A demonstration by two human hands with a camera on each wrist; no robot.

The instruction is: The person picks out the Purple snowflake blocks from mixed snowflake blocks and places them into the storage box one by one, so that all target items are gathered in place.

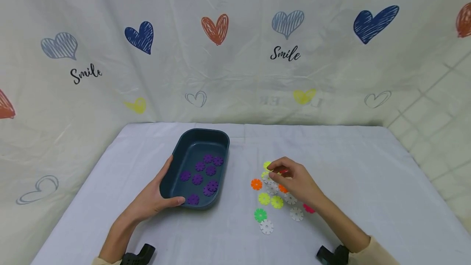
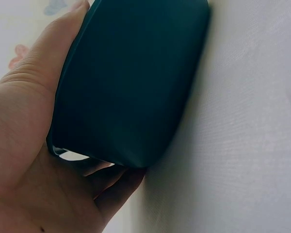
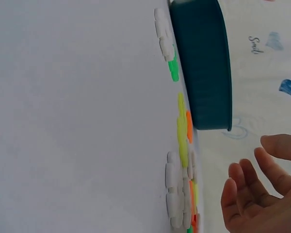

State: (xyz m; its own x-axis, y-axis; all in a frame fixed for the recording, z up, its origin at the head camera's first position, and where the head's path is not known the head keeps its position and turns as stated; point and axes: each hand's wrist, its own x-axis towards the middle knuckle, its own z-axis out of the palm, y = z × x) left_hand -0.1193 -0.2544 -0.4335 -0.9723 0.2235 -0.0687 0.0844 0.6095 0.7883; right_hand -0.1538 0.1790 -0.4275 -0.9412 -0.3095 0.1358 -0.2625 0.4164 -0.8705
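Note:
A dark teal rectangular tray [image 1: 195, 146] stands left of centre on the table. Several purple notched discs [image 1: 197, 179] lie inside it. My left hand [image 1: 152, 195] grips the tray's near left corner, the thumb over the rim and the fingers along the outer side, as the left wrist view also shows. Above a loose cluster of notched discs hovers my right hand [image 1: 296, 179]. In the right wrist view its thumb and index finger are apart, with nothing seen between them. Near it lie orange [image 1: 256, 184], yellow [image 1: 277, 202] and white discs [image 1: 296, 214], some partly hidden by the hand.
A green disc [image 1: 260, 215] and a white disc [image 1: 266, 227] lie at the cluster's near end. A pink disc [image 1: 309, 208] shows beneath the right wrist. White cloth [image 1: 368, 167] covers the table, and a curtain with printed hearts [image 1: 243, 72] hangs behind it.

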